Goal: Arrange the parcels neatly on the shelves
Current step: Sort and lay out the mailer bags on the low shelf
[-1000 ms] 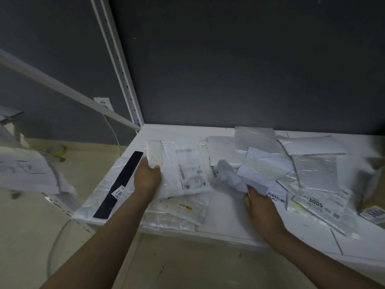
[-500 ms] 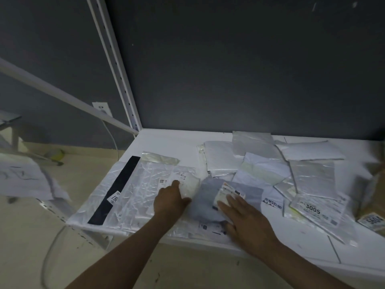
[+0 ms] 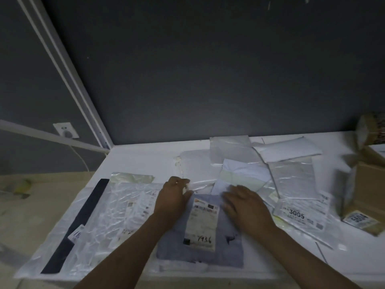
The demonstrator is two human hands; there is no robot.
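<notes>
Step in hand: I am judging that I am laying the grey-blue flat plastic mailer (image 3: 227,253) at the front of the white metal shelf (image 3: 141,161) and squaring it there.
Where the parcel is: it is lying flat at the front middle of the shelf with its long white paper label (image 3: 201,222) facing up. White edges are showing under its front side, so it seems to be resting on other parcels.
Right hand: my right hand (image 3: 246,207) is lying on the upper right part of the mailer with straight fingers, pressing down and grasping nothing.
Left hand: my left hand (image 3: 174,200) is sitting at the upper left corner of the mailer with curled fingers. Something white is showing at the fingertips, but I cannot tell if it is pinching that or only touching.
Neighbours: the crinkled clear plastic bag with a black strip (image 3: 108,217) is touching the mailer on the left. The silver parcel with a label reading 3005 (image 3: 300,215) is lying near on the right, with the brown cardboard box (image 3: 366,184) beyond it.
How to do it well: I am planning to use the flat hand as an anchor and to guide the other corner, so that the front edge is running parallel to the shelf edge and not hanging over.
Risk: the plastic is looking slippery, so pushing too hard is likely to shift the pile underneath or drag the clear bag.
</notes>
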